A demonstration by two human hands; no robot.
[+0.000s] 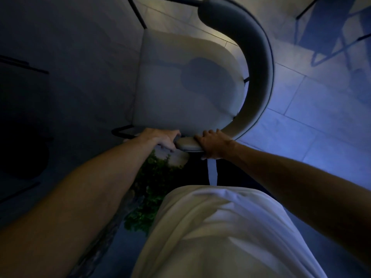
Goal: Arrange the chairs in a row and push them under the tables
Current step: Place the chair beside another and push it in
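The chair (170, 93) stands on the tiled floor (321, 121), seen from above, and fills the frame from the centre up to 12 o'clock. Its pale seat cushion (160, 63) is squared off toward 10 o'clock and rounded toward 3 o'clock, with a dark rounded shadow across its middle. A padded backrest (259, 57) curves round the cushion's rounded side, from a blunt end at 12 o'clock down through 3 o'clock to a second end just below centre. Thin black frame tubes (138, 15) show at the cushion's far corner and at its near-left corner.

Both grips are on that near end of the backrest. The left grip (160, 140) closes round the very tip of the pad, fingers curled under it. The right grip (214, 144) sits just beside it toward 3 o'clock, fingers laid over the top of the pad toward the seat and the thumb tucked beneath. The two are near each other with a short piece of pad between them. Both bare forearms reach in from 7 and 4 o'clock.

At 6 o'clock hangs a white shirt (220, 227), with leaf-patterned green cloth (150, 197) beside it. At 1 o'clock a dark frame with crossed bars (329, 37) stands on the tiles, well apart from the chair. At 9 o'clock a large dark shape is too dim to identify.
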